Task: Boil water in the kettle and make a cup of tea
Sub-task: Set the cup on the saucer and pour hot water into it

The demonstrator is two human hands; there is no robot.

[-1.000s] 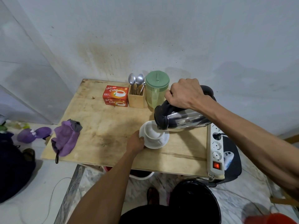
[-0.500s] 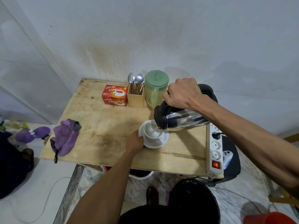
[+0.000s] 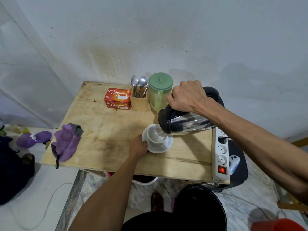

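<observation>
My right hand grips the black handle of a steel kettle, tilted with its spout down to the left. A thin stream of water falls from the spout into a white cup. The cup stands on a white saucer near the middle of the wooden table. My left hand holds the saucer's left rim. A red tea box sits at the back of the table.
A wooden holder with spoons and a green-lidded pitcher stand at the back. A purple cloth lies at the left edge. A white power strip with its red switch lit runs along the right edge.
The kettle has tipped a little further and water now pours into the cup. Both hands stay where they were.
</observation>
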